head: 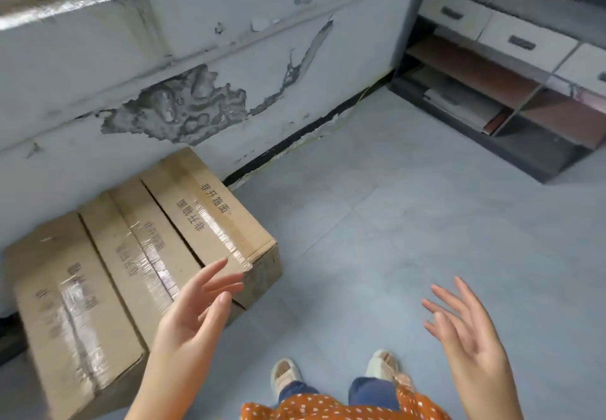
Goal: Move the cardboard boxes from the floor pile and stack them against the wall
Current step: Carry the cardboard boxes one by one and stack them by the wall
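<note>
Three taped cardboard boxes stand side by side on the floor against the peeling wall (pixel 229 42) at the lower left: a right box (pixel 210 219), a middle box (pixel 137 249) and a left box (pixel 72 308). Each has clear tape along its top and printed characters. My left hand (pixel 196 308) hovers with fingers spread and straight, just in front of the right box's near corner, holding nothing. My right hand (pixel 465 331) is raised over bare floor at the right, palm turned inward, fingers spread, holding nothing. No pile of other boxes is in view.
A dark shelving unit (pixel 511 78) with pale drawers and flat sheets on its lower shelf stands at the right against the far wall. Grey tiled floor (pixel 393 223) stretches between it and the boxes. My feet in light sandals (pixel 334 373) stand at the bottom centre.
</note>
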The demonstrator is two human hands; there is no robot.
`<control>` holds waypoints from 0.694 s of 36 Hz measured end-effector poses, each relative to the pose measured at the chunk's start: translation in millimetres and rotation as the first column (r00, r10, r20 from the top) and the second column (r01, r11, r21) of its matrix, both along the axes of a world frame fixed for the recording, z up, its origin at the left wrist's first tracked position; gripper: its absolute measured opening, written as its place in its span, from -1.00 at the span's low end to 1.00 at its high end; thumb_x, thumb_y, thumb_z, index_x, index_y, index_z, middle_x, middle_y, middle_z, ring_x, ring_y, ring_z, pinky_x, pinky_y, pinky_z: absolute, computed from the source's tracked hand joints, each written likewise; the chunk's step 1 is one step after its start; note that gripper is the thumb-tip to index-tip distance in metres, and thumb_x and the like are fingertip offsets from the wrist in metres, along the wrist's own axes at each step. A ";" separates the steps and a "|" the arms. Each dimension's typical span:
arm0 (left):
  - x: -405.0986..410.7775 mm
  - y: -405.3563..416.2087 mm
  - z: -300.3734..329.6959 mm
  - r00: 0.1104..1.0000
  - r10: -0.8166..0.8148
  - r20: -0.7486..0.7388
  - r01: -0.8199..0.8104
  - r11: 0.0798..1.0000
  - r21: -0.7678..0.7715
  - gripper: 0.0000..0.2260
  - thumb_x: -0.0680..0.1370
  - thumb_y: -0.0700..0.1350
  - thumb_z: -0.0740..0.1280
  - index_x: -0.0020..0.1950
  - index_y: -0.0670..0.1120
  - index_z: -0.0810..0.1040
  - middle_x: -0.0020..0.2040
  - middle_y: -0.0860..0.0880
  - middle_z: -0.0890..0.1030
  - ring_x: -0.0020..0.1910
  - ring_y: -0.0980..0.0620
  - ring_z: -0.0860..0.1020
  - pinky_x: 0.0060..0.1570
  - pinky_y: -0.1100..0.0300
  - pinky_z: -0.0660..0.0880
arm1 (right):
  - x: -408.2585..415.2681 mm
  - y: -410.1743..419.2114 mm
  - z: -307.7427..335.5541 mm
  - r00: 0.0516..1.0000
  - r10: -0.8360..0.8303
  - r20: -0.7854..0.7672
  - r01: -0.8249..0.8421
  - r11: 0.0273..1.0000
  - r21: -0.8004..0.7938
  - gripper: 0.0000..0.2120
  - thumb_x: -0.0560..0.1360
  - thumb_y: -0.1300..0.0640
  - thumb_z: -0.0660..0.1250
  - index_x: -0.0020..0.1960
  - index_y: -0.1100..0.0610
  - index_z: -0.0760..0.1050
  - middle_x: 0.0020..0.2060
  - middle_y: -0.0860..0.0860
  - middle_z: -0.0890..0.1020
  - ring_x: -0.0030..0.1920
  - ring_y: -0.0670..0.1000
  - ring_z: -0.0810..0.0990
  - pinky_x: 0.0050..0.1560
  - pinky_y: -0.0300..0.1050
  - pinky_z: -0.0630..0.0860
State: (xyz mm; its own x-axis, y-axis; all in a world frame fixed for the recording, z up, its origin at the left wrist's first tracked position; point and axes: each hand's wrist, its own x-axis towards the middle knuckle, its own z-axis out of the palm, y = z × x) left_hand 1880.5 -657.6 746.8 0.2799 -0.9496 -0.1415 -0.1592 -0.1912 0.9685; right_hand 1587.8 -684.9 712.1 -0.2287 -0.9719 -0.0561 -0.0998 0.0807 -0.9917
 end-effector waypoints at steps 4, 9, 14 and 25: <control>-23.5 -6.9 7.4 0.987 -0.156 0.024 0.156 0.988 0.019 -0.61 0.30 0.39 0.31 0.13 0.49 0.46 0.20 0.24 0.57 0.24 0.13 0.52 0.20 0.16 0.43 | -27.1 39.4 3.2 0.989 -0.149 -0.016 0.149 0.989 -0.016 -0.34 0.14 -0.54 0.36 0.21 -0.39 0.44 0.18 -0.18 0.60 0.12 -0.09 0.63 0.13 0.02 0.52; -68.6 -9.6 10.6 0.933 -0.360 0.032 0.360 0.933 -0.013 -0.51 0.19 0.52 0.29 0.10 0.52 0.45 0.20 0.28 0.55 0.23 0.15 0.52 0.20 0.19 0.43 | -65.1 92.3 9.7 0.943 -0.333 -0.012 0.332 0.942 -0.040 -0.35 0.16 -0.53 0.36 0.22 -0.40 0.44 0.18 -0.17 0.60 0.12 -0.08 0.63 0.11 0.00 0.53; -137.9 2.9 6.3 0.840 -0.541 0.035 0.542 0.840 -0.019 -0.57 0.29 0.47 0.31 0.14 0.48 0.45 0.19 0.19 0.59 0.20 0.17 0.54 0.19 0.21 0.44 | -113.3 160.4 11.4 0.869 -0.494 -0.029 0.493 0.869 -0.039 -0.37 0.16 -0.54 0.35 0.20 -0.44 0.42 0.19 -0.19 0.60 0.12 -0.09 0.63 0.11 -0.01 0.54; -320.5 92.3 -7.5 0.734 -0.678 -0.042 0.675 0.734 -0.075 -0.66 0.37 0.11 0.33 0.13 0.19 0.58 0.02 0.03 0.68 0.01 0.06 0.65 0.12 0.08 0.51 | -252.6 315.8 20.0 0.684 -0.728 -0.052 0.728 0.685 -0.011 -0.34 0.12 -0.56 0.34 0.19 -0.44 0.43 0.16 -0.20 0.61 0.11 -0.10 0.63 0.14 0.01 0.50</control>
